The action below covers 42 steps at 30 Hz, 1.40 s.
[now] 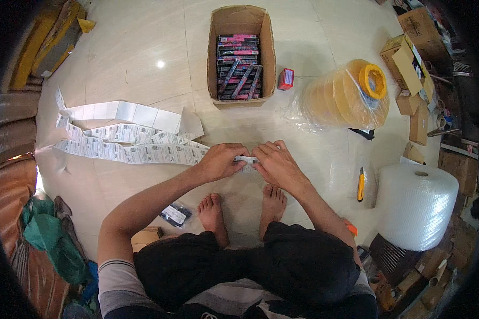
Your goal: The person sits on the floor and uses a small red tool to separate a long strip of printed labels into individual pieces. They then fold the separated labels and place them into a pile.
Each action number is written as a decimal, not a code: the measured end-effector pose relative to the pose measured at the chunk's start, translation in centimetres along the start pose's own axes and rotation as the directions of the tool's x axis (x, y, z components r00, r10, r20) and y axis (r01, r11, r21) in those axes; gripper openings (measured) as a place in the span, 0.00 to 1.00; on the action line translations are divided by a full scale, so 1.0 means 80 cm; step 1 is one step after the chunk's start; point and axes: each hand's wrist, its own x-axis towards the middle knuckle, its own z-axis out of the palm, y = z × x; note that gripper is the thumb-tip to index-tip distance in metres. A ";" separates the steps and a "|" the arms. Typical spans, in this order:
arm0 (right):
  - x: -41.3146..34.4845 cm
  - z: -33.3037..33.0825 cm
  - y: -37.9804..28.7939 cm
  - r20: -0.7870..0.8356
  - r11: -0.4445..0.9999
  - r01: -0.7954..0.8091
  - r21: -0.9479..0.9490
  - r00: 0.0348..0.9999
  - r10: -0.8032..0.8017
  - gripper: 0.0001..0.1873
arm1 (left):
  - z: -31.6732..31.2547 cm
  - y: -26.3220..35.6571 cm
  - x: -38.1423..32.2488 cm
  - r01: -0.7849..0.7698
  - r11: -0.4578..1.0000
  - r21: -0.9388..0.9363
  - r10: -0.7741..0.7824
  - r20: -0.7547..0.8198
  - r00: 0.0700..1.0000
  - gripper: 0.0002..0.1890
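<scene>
In front of my feet, my left hand (222, 160) and my right hand (274, 162) come close together, pinching a small printed label piece (246, 159) between them. Part of this piece is covered by my fingers. From beside my left hand a long strip of printed labels (143, 153) runs left over the floor, folded back on itself in several layers. Its upper layer shows the white blank backing (115, 111). Whether the piece in my hands is still joined to that strip cannot be seen.
Ahead stands an open cardboard box (242, 103) of slim packets (238, 52). A small red box (286, 79) is beside it. To the right are wrapped tape rolls (331, 95), a yellow cutter (360, 185) and a bubble wrap roll (417, 207). A plastic-wrapped packet (176, 214) lies near my left foot.
</scene>
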 end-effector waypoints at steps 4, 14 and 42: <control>0.006 -0.005 -0.003 0.031 0.976 -0.102 0.195 0.995 0.098 0.14 | -0.004 0.003 -0.002 -0.009 0.996 -0.090 0.008 -0.017 1.000 0.12; 0.003 -0.021 -0.005 0.165 0.773 -0.288 0.565 0.958 0.236 0.09 | -0.020 0.022 0.003 0.051 0.985 -0.167 -0.048 0.022 0.999 0.12; 0.052 0.082 0.079 -0.325 0.994 -0.059 0.091 0.942 0.086 0.21 | 0.005 -0.030 -0.009 0.295 0.941 -0.164 -0.320 -0.151 0.935 0.19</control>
